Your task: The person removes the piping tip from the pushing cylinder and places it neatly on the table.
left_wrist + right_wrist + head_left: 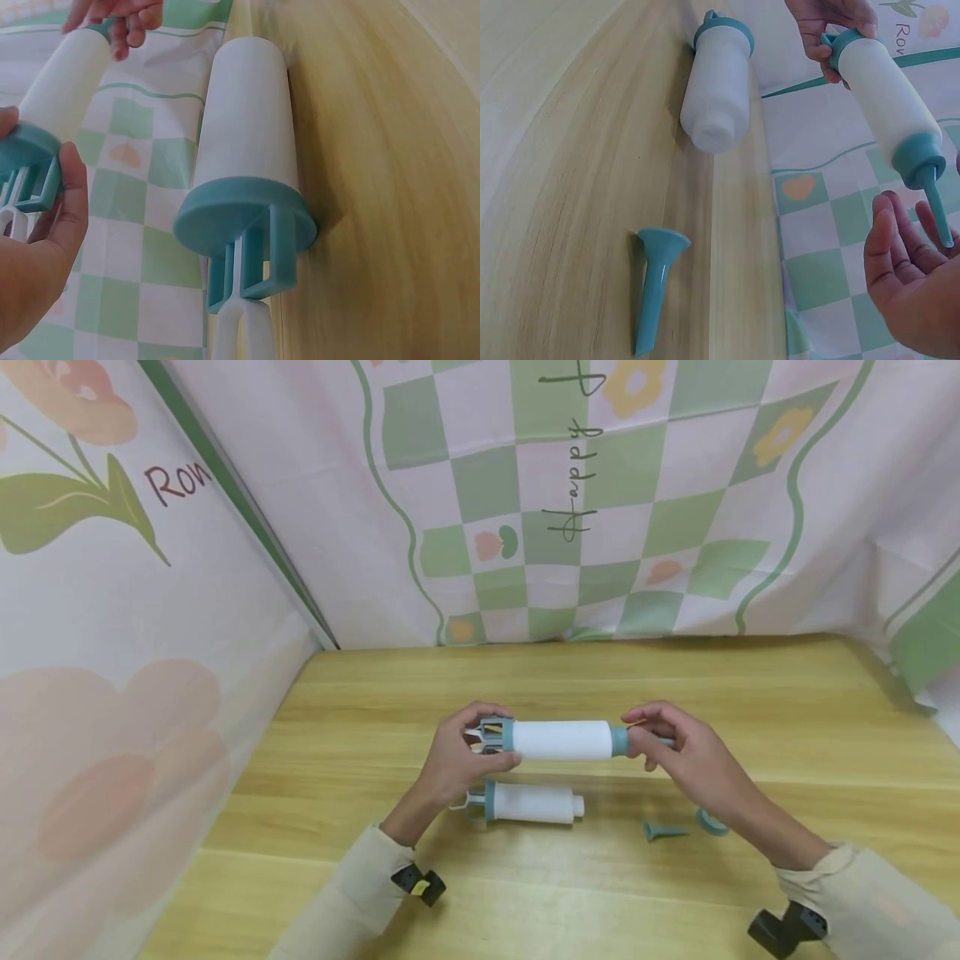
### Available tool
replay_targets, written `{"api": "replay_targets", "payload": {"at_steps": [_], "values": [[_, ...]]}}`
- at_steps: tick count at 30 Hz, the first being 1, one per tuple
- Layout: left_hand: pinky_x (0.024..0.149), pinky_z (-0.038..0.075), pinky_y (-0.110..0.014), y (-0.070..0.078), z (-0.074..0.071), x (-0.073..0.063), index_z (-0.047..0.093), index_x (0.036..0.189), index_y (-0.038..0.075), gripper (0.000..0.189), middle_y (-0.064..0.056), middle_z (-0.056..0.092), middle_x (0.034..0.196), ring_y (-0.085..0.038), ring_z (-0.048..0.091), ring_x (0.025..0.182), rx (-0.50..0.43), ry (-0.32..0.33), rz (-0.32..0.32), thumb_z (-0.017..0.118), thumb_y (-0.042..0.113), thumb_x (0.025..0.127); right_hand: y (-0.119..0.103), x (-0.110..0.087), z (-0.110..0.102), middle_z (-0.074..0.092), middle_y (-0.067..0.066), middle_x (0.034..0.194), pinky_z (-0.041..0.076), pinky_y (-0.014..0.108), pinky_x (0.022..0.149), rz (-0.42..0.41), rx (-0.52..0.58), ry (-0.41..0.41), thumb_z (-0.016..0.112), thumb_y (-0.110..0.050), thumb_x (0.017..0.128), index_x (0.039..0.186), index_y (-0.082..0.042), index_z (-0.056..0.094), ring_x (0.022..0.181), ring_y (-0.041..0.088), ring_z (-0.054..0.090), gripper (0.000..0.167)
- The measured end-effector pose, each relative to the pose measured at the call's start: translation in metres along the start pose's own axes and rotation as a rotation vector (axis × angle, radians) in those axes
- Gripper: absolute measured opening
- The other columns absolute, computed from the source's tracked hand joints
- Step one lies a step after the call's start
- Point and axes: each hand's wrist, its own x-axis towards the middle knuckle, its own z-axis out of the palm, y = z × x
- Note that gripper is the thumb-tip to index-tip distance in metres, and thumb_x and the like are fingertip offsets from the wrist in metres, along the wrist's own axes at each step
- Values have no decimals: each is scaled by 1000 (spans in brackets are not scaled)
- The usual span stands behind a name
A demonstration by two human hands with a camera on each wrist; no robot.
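A white icing syringe (562, 740) with a teal handle end, teal collar and long teal nozzle (936, 206) is held level above the table. My left hand (457, 752) grips its handle end, thumb and fingers on opposite sides of the teal cap. At the nozzle end, my right hand (686, 752) surrounds the nozzle with loosely bent, spread fingers; in the right wrist view they stand around it without a clear pinch. Nearer me, a second white syringe (534, 802) lies on its side, its front end bare of a collar.
A loose teal nozzle (663, 831) with a flared end lies on the wooden table (360, 718), right of the second syringe. Beside it, partly under my right forearm, is a teal ring (711, 822). Patterned cloth (480, 485) hangs along the back and left.
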Motion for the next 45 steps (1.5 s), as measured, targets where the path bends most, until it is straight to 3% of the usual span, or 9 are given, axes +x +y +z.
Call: {"api": "replay_targets", "payload": {"at_steps": [4,9,32,40,45], "values": [[77,49,-36,0,0,0,68,117,12,42,1,66,113,-20,58,89,4,0,-1,85,12,78,0,1,0,69,9,94,53,29,64,11,-4,1,52,-19,106,121,1,60,79,20,66,26],[76,48,-36,-2,0,0,68,117,12,42,0,66,112,-20,58,89,-5,-1,3,84,11,78,0,1,2,69,9,90,53,29,63,5,22,0,55,-17,105,115,1,62,76,20,65,21],[76,47,-38,-3,0,0,68,117,11,43,0,66,112,-21,58,89,-8,-6,3,84,10,77,4,-2,-1,65,8,108,57,30,67,-16,89,5,68,-9,96,117,-1,61,92,17,68,24],[75,49,-41,-2,-2,-1,68,116,9,43,-1,66,109,-20,58,86,-22,-1,1,84,8,77,3,0,3,67,10,98,54,28,64,-30,89,6,54,-12,105,122,4,58,82,20,65,24],[74,49,-36,-3,2,-1,65,120,3,46,-3,65,110,-19,58,85,-39,-19,9,84,8,78,0,0,1,66,12,82,52,30,58,40,40,1,48,-24,108,109,3,61,69,24,63,30]]}}
